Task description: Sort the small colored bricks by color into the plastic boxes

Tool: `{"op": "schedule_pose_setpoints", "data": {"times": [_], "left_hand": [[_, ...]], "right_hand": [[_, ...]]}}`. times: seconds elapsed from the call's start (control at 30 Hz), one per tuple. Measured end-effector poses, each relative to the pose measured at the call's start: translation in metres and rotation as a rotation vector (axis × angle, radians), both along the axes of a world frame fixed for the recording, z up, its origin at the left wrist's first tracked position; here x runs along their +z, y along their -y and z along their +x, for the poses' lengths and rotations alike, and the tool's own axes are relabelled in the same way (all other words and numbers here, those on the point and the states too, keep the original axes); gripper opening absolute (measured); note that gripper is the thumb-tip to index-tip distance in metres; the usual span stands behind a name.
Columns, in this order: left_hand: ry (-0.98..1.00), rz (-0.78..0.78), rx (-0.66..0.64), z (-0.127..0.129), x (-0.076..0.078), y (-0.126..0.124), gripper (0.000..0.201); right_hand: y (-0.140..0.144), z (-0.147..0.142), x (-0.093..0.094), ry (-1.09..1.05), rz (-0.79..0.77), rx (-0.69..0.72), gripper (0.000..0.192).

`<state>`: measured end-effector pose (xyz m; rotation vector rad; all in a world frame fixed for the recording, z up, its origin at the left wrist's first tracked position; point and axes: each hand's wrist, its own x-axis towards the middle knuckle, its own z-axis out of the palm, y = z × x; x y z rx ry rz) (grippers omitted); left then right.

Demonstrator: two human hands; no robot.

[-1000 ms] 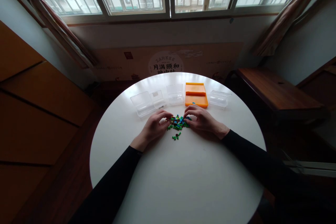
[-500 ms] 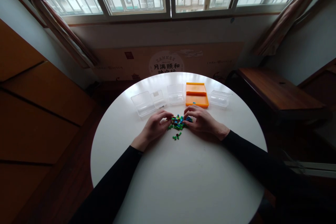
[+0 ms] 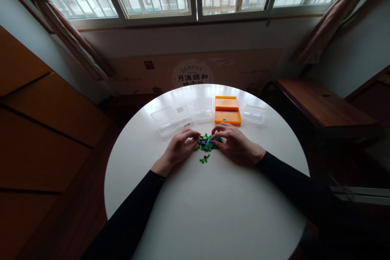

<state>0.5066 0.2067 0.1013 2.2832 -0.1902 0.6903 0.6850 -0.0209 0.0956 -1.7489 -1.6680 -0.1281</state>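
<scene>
A small heap of toy bricks [image 3: 206, 143], mostly green and blue with some brown and yellow, lies on the white round table [image 3: 195, 203]. At the heap's left edge is my left hand [image 3: 182, 143], its fingers curved and a gap showing between them and the thumb. My right hand [image 3: 231, 140] reaches over the right side of the heap, fingertips bent down near the thumb among blue bricks. Whatever is between those tips is too small to make out. Several green bricks and a brown one form a little group [image 3: 204, 158] in front of the heap.
Behind the hands stand an open orange case [image 3: 228, 116] with a small blue piece in it, and clear plastic boxes with lids up: a left box [image 3: 166, 121], a small box [image 3: 183, 115], a middle box [image 3: 203, 109], a right box [image 3: 255, 114]. A wooden bench [image 3: 323, 105] is beyond the table.
The right fingertips have shifted slightly over the bricks. The left hand stays almost still, and the whole view has moved a little.
</scene>
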Motion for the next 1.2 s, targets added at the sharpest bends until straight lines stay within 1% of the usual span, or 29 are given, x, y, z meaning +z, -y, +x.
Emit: {"op": "schedule_pose_setpoints", "data": {"times": [0.17,0.23,0.3,0.37,0.5,0.63,0.73,0.83,1.0,1.2], "left_hand": [[-0.015,0.004,0.005,0.000,0.000,0.000,0.010],[-0.012,0.007,0.007,0.000,0.000,-0.001,0.010],[-0.005,0.004,0.006,0.000,-0.001,-0.001,0.011],[-0.002,-0.004,0.003,0.000,-0.002,-0.002,0.011],[0.003,-0.008,0.000,0.000,-0.002,-0.002,0.013],[0.028,0.012,0.017,0.000,-0.001,-0.003,0.012],[0.039,0.030,0.022,0.000,0.000,-0.003,0.011],[0.038,0.045,0.029,0.000,0.001,-0.003,0.010],[0.049,0.057,0.054,0.000,0.003,-0.003,0.009],[0.060,0.070,0.051,0.000,0.004,-0.002,0.010]], "right_hand": [[0.000,0.001,0.002,-0.032,0.010,0.060,0.008],[-0.001,0.001,0.002,-0.052,0.026,0.053,0.006],[-0.002,0.002,0.003,-0.077,0.056,0.012,0.007],[-0.002,0.006,0.003,-0.091,0.094,-0.074,0.010],[-0.002,0.017,0.002,-0.070,0.166,-0.344,0.020],[0.001,0.026,0.000,-0.040,0.134,-0.558,0.025],[0.002,0.033,-0.002,-0.009,0.090,-0.657,0.024],[0.001,0.041,-0.005,0.007,0.079,-0.676,0.025],[-0.003,0.052,-0.010,0.014,0.113,-0.626,0.030],[-0.003,0.053,-0.011,0.030,0.105,-0.601,0.029]]}}
